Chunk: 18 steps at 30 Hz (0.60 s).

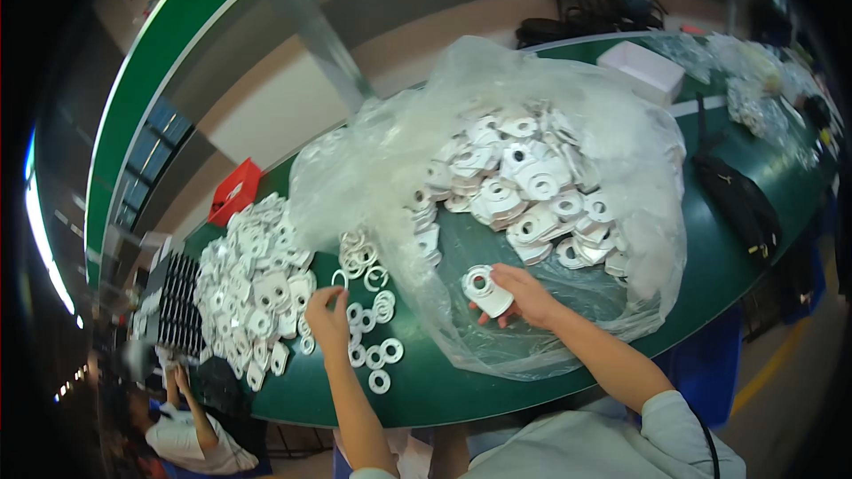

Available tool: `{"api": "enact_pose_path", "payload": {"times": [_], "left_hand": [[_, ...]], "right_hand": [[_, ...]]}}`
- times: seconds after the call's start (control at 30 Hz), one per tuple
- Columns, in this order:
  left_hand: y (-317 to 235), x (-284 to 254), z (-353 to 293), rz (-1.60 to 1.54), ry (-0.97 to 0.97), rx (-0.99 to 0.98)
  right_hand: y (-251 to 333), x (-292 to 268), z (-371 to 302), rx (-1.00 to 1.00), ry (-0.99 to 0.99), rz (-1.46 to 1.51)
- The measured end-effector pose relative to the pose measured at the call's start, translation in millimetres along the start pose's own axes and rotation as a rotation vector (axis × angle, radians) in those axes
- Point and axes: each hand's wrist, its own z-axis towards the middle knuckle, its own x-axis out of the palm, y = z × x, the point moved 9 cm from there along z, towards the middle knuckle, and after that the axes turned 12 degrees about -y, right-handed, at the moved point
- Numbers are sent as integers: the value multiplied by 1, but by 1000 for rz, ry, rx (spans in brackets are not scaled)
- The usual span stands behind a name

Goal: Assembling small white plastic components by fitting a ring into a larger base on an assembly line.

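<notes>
In my right hand (531, 296) is a white plastic part (493, 300), flat with a round hole at one end and a squared tab at the other. It is held over the front of a large clear plastic bag (497, 350). My left hand (327, 318) pinches a thin white ring (340, 278) upright between thumb and fingertips. Just right of that hand lie several loose white rings (379, 381) on the green table. More parts like the one in my right hand make a heap (541, 184) inside the spread-out bag.
Another large heap of white parts (257, 284) covers the table's left side, with a red bin (234, 192) behind it. Black stacked trays (177, 302) and a seated person (191, 435) are at far left. A white box (641, 71) and a black bag (737, 200) lie at right.
</notes>
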Motion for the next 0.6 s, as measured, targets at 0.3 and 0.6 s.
{"api": "enact_pose_path", "payload": {"times": [0.3, 0.6], "left_hand": [[-201, 54, -76, -360, 385, 409], [-213, 67, -89, -362, 459, 513]], "right_hand": [[-2, 6, -4, 62, 44, 20], [0, 9, -9, 65, 36, -7]]}}
